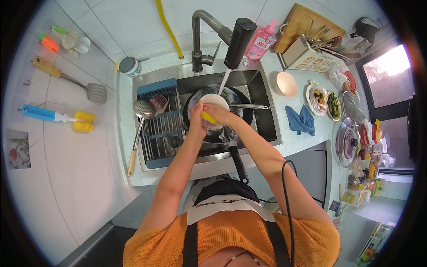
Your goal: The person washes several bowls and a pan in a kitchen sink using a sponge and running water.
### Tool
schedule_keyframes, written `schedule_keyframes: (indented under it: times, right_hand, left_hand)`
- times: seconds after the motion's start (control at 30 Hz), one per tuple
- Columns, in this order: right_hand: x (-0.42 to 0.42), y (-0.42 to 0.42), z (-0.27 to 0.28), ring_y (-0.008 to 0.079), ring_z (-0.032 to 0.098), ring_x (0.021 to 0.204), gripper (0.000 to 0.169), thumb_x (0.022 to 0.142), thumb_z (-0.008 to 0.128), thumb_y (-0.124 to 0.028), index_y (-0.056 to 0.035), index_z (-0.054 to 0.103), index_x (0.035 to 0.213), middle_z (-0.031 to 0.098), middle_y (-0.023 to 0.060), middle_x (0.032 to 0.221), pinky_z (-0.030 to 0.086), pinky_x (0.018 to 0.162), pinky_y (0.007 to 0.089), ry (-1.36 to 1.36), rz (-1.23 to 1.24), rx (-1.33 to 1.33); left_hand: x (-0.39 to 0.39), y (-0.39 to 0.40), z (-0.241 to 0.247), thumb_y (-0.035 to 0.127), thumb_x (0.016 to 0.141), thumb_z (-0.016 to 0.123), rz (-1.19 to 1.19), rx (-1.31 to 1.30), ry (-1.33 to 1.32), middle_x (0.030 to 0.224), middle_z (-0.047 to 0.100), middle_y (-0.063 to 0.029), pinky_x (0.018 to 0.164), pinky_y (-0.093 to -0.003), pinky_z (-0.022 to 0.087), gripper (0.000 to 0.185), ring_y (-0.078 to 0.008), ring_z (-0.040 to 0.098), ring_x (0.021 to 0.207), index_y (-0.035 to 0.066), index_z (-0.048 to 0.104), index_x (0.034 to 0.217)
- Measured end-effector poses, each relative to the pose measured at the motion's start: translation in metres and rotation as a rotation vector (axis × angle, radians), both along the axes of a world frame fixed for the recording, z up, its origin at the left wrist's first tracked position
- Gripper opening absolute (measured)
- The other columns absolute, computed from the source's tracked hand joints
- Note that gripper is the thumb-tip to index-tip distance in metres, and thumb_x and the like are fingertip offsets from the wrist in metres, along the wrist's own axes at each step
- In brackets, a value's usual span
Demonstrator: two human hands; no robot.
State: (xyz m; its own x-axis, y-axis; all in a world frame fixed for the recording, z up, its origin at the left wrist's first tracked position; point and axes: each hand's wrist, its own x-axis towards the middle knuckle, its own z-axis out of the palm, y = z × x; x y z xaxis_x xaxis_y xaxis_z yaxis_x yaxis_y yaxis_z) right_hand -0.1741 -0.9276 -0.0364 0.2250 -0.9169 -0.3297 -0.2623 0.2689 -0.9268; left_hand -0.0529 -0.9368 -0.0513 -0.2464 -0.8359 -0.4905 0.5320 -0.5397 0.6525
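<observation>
My left hand (197,117) grips the near left side of a white bowl (215,99) held over the sink. In my right hand (218,114) is a yellow sponge (208,117), pressed against the bowl. Water runs from the black faucet head (241,43) down by the bowl's far rim. Beneath both hands a dark frying pan (245,96) with soapy water sits in the sink, its black handle (238,165) sticking out over the front edge. A metal utensil handle (250,106) rests across the pan's right side. My hands hide part of the bowl and pan.
A drying rack (156,163) spans the sink's left side, with a skimmer (143,109) lying on it. Right of the sink are a pale pink bowl (286,84), a blue cloth (300,120) and plates of food (317,100). A pink soap bottle (262,41) stands behind.
</observation>
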Motion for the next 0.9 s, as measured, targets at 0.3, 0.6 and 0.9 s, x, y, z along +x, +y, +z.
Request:
schedule_keyframes:
  times: [0.3, 0.6, 0.9]
  right_hand:
    - [-0.009, 0.008, 0.026, 0.0260, 0.042, 0.121, 0.039, 0.083, 0.049, -0.022, -0.0157, 0.054, 0.121, 0.052, 0.0104, 0.122, 0.028, 0.103, 0.0392, 0.671, 0.427, -0.346]
    - [0.005, 0.033, 0.033, 0.0280, 0.043, 0.119, 0.052, 0.065, 0.069, -0.021, -0.0079, 0.054, 0.114, 0.055, 0.0118, 0.115, 0.032, 0.098, 0.0446, 0.998, 0.439, -0.418]
    - [0.028, 0.030, -0.003, 0.0312, 0.047, 0.114, 0.052, 0.068, 0.062, -0.005, -0.0061, 0.050, 0.118, 0.054, 0.0145, 0.117, 0.036, 0.097, 0.0415, 0.307, -0.076, -0.436]
  left_hand:
    - [0.002, -0.032, -0.006, 0.033, 0.086, 0.059, -0.142, -0.038, 0.231, 0.107, 0.060, -0.0139, 0.089, -0.0409, 0.045, 0.040, -0.0267, 0.057, 0.102, 0.002, 0.053, 0.111]
    - [0.002, -0.036, -0.019, 0.021, 0.082, 0.066, -0.017, 0.026, 0.058, 0.103, 0.057, -0.0116, 0.081, -0.0388, 0.049, 0.038, -0.0240, 0.058, 0.092, 0.005, 0.045, 0.110]
    - [0.008, -0.046, -0.033, 0.024, 0.081, 0.066, -0.065, 0.041, 0.131, 0.101, 0.060, -0.0124, 0.082, -0.0403, 0.048, 0.037, -0.0262, 0.059, 0.093, 0.003, 0.052, 0.109]
